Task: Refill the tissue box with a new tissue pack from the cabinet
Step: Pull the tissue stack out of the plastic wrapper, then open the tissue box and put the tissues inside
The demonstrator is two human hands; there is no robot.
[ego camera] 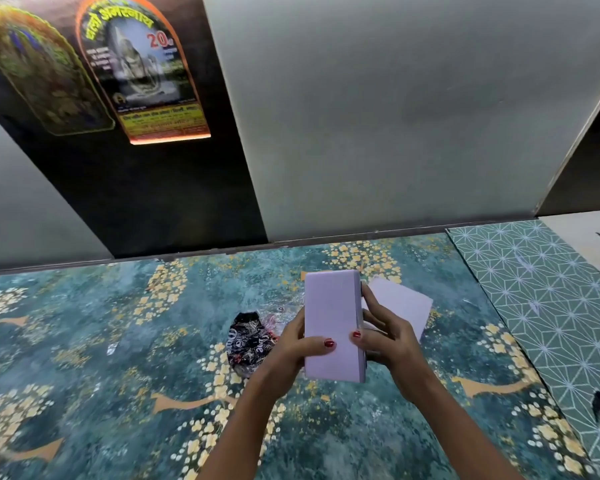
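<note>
While it sits lifted at the lower centre of the frame, the lilac tissue box (331, 323) is gripped from both sides: the left hand (291, 351) clasps its left edge, thumb on top, and the right hand (385, 341) clasps its right edge. Behind the right hand lies a pale lilac lid (402, 303) on the teal floral bench (101, 341). Left of the box rests a crumpled black wrapper (248, 337).

Tissue box (331, 323): smooth matt lilac plastic. Wrapper (248, 342): crinkled glossy film. Counter (118, 341): glossy printed laminate. Wall panels (395, 116): matt grey.
</note>
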